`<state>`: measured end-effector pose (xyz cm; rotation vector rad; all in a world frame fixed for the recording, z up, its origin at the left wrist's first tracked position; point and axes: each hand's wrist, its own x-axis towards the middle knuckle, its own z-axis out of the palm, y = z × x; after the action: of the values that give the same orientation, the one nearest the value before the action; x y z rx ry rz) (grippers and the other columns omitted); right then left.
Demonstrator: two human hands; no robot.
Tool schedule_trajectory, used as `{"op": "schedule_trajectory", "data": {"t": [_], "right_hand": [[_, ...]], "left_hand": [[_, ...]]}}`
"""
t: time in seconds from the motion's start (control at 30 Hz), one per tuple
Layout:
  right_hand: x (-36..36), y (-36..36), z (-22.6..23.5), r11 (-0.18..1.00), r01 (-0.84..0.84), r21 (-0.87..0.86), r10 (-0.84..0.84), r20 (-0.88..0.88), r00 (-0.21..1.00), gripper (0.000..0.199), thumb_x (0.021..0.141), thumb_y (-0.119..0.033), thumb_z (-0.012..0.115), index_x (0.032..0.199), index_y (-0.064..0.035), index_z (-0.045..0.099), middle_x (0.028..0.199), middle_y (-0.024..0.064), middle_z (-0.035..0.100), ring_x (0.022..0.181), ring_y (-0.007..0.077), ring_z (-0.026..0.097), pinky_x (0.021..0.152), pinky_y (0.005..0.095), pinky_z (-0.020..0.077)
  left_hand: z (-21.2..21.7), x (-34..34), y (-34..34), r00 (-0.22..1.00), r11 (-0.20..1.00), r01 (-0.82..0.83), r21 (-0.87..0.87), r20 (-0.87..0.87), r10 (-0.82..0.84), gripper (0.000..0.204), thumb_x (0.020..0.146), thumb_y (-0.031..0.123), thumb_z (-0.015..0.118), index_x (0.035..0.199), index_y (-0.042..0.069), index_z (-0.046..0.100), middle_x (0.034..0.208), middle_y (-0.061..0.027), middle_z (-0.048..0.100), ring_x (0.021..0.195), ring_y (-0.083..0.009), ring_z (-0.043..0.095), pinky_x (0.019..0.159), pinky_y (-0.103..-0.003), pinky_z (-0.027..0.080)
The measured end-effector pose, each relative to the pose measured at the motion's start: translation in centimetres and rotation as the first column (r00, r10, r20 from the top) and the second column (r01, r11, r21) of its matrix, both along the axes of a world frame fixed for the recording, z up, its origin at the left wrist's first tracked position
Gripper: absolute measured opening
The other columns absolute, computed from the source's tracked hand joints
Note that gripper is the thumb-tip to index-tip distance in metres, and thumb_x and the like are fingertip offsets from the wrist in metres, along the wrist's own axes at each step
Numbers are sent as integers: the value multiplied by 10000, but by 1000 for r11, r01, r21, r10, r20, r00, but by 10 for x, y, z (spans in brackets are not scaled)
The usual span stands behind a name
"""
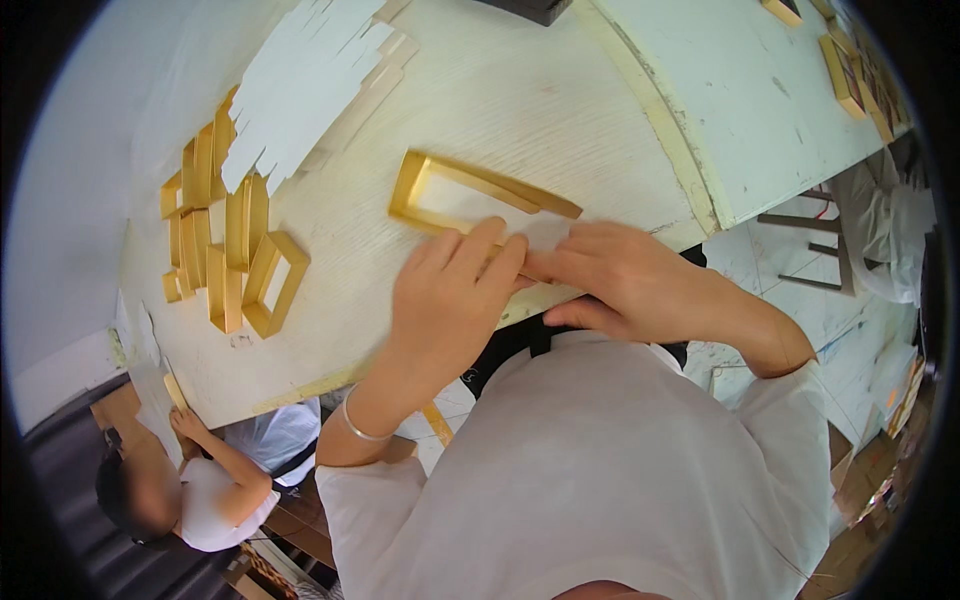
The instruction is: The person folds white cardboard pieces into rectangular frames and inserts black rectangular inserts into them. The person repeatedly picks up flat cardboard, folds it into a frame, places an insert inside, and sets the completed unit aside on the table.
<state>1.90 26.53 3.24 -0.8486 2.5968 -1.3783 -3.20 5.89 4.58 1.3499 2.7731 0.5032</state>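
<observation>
A shallow gold cardboard box frame [404, 187] with a white inside lies at the table's near edge, in front of my body. Its right end looks unfolded, with the far wall reaching out to the right. My left hand [450, 290] holds the near wall, fingertips bent over it. At the near right corner, my right hand [640, 285] pinches the box's edge between bent fingers and thumb. Both hands almost meet there and hide most of the near wall and right end.
Several gold box frames [275, 283] stand clustered at the left. Beside them lies a spread stack of white card blanks [305, 85]. A dark object [535, 8] sits at the far edge, and more gold boxes [842, 75] at the far right. Another person [215, 490] works at lower left.
</observation>
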Motion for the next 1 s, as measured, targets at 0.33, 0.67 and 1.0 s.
{"op": "schedule_trajectory", "data": {"t": [0.33, 0.67, 1.0], "right_hand": [[-38, 24, -12, 949, -86, 303, 205, -387, 899, 284, 680, -22, 671, 956, -49, 613, 911, 85, 537, 843, 256, 518, 761, 348, 417], [-19, -8, -12, 995, 103, -10, -103, -96, 990, 300, 688, -11, 662, 980, -35, 595, 899, 111, 544, 827, 276, 527, 747, 361, 425], [-3, -14, -35, 992, 123, 22, -105, -392, 914, 329, 741, -45, 680, 1066, -51, 637, 940, 95, 613, 775, 213, 564, 680, 302, 450]], "left_hand": [[-28, -22, -19, 977, 936, 97, 340, 148, -155, 247, 684, 129, 772, 842, 52, 599, 863, -48, 592, 766, -230, 558, 636, -330, 475], [-32, 0, -2, 966, 926, -150, 346, 252, 62, 124, 749, 109, 716, 742, 78, 596, 705, -34, 544, 628, -212, 543, 534, -333, 427], [-22, -7, -15, 739, 860, -236, 452, 658, -144, 206, 834, 128, 670, 996, 44, 573, 792, -78, 565, 671, -179, 552, 571, -272, 436]]}}
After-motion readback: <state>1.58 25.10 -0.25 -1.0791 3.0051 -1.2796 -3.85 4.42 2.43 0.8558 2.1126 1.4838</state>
